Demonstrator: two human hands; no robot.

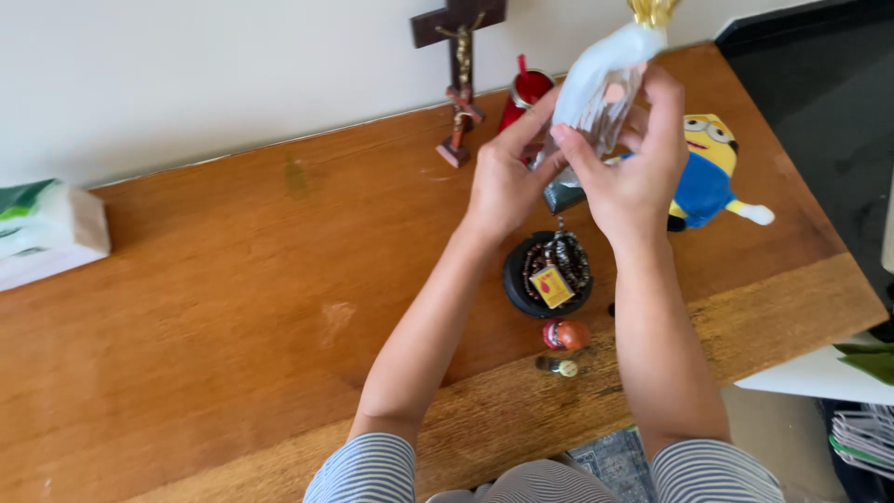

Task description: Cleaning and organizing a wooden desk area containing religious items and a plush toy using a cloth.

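With both my left hand (507, 182) and right hand (633, 172) I hold the white figurine (601, 79) by my fingertips, up above the wooden table (233, 279), where a loose pinch could drop it onto the black dish (548, 275) of beads.

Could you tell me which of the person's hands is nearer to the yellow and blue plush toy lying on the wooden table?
Right. The right hand is just beside the yellow and blue plush toy, nearly over it; the left hand is farther left, past the pale figurine both grip.
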